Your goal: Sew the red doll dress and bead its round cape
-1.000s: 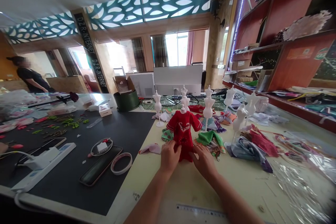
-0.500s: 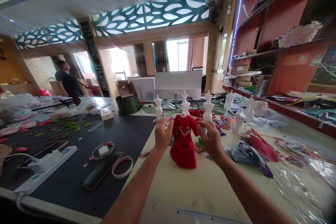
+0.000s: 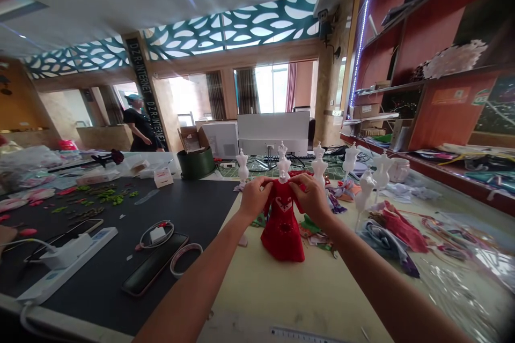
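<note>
- Pinching the shoulders of a red doll dress (image 3: 282, 236) at the neckline, the left hand (image 3: 255, 198) and right hand (image 3: 311, 199) have come together from their wider spread; the fingers (image 3: 302, 186) of both are clenched on the cloth;
- the dress hangs upright on a white miniature mannequin (image 3: 283, 169), on the pale counter (image 3: 281, 300), just in front of two other mannequins (image 3: 319, 169);
- folded fabric scraps (image 3: 388, 244) lie to the right; a phone (image 3: 155, 263) and a power strip (image 3: 66, 262) lie on a black mat (image 3: 120, 209) to the left;
- an open cardboard carton (image 3: 192, 138) stands just behind a dark green round box (image 3: 195, 163); their contents are hidden.
</note>
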`<control>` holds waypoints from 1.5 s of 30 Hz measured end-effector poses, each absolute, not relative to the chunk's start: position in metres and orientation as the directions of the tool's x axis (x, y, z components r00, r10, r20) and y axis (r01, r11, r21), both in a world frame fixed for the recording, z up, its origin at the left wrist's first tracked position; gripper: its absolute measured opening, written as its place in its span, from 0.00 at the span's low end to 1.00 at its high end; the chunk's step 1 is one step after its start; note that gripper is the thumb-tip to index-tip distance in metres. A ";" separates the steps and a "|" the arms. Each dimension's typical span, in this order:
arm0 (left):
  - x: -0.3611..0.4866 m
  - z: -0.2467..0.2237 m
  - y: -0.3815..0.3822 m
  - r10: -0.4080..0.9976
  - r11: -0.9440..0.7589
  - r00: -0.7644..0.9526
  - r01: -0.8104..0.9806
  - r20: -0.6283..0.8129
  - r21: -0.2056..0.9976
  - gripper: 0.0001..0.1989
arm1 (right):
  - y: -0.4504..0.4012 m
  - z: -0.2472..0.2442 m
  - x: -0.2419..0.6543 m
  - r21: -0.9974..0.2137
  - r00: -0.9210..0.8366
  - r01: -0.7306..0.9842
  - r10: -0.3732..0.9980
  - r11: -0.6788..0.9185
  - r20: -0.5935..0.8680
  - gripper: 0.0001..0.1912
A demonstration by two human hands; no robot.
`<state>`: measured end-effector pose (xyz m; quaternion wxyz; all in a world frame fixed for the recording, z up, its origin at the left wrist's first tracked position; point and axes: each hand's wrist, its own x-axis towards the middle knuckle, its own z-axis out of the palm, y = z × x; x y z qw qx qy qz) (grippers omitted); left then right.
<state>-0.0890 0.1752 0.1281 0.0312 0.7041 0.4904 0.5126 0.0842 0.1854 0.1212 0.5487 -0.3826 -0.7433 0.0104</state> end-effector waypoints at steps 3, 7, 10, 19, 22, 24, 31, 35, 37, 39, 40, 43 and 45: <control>-0.090 0.130 0.176 0.717 -0.504 -0.026 0.670 0.696 0.545 0.07 | 0.184 0.120 0.084 -0.427 -0.120 0.555 0.577 0.714 0.808 0.08; -0.090 0.133 0.173 0.718 -0.518 -0.011 0.660 0.696 0.544 0.07 | 0.184 0.118 0.085 -0.403 -0.155 0.558 0.568 0.726 0.809 0.06; -0.091 0.134 0.171 0.731 -0.529 0.013 0.643 0.682 0.554 0.08 | 0.183 0.120 0.087 -0.386 -0.176 0.563 0.563 0.730 0.807 0.06; -0.092 0.142 0.172 0.734 -0.530 0.049 0.664 0.678 0.527 0.09 | 0.180 0.129 0.092 -0.349 -0.240 0.591 0.571 0.727 0.785 0.04; -0.091 0.144 0.170 0.725 -0.536 0.069 0.682 0.686 0.498 0.09 | 0.179 0.129 0.092 -0.347 -0.240 0.595 0.572 0.725 0.784 0.04; -0.091 0.144 0.168 0.718 -0.539 0.078 0.691 0.692 0.482 0.08 | 0.180 0.129 0.091 -0.348 -0.237 0.595 0.572 0.725 0.786 0.04; -0.092 0.142 0.170 0.702 -0.568 0.108 0.682 0.704 0.461 0.06 | 0.179 0.125 0.091 -0.360 -0.224 0.586 0.572 0.726 0.789 0.06; -0.094 0.141 0.172 0.725 -0.584 0.128 0.635 0.676 0.506 0.07 | 0.181 0.124 0.090 -0.411 -0.161 0.566 0.585 0.714 0.795 0.08; -0.094 0.141 0.172 0.750 -0.584 0.145 0.602 0.645 0.545 0.10 | 0.184 0.123 0.089 -0.453 -0.146 0.543 0.611 0.707 0.778 0.11; -0.094 0.140 0.172 0.772 -0.588 0.176 0.562 0.610 0.582 0.13 | 0.187 0.121 0.088 -0.500 -0.156 0.506 0.645 0.703 0.748 0.13; -0.094 0.140 0.172 0.781 -0.589 0.193 0.541 0.594 0.600 0.14 | 0.188 0.120 0.088 -0.524 -0.169 0.482 0.662 0.702 0.731 0.13; -0.094 0.139 0.173 0.808 -0.581 0.228 0.468 0.544 0.666 0.15 | 0.189 0.118 0.087 -0.592 -0.211 0.395 0.697 0.702 0.685 0.13; -0.094 0.137 0.172 0.823 -0.567 0.241 0.416 0.515 0.711 0.16 | 0.188 0.117 0.086 -0.633 -0.238 0.330 0.711 0.700 0.662 0.13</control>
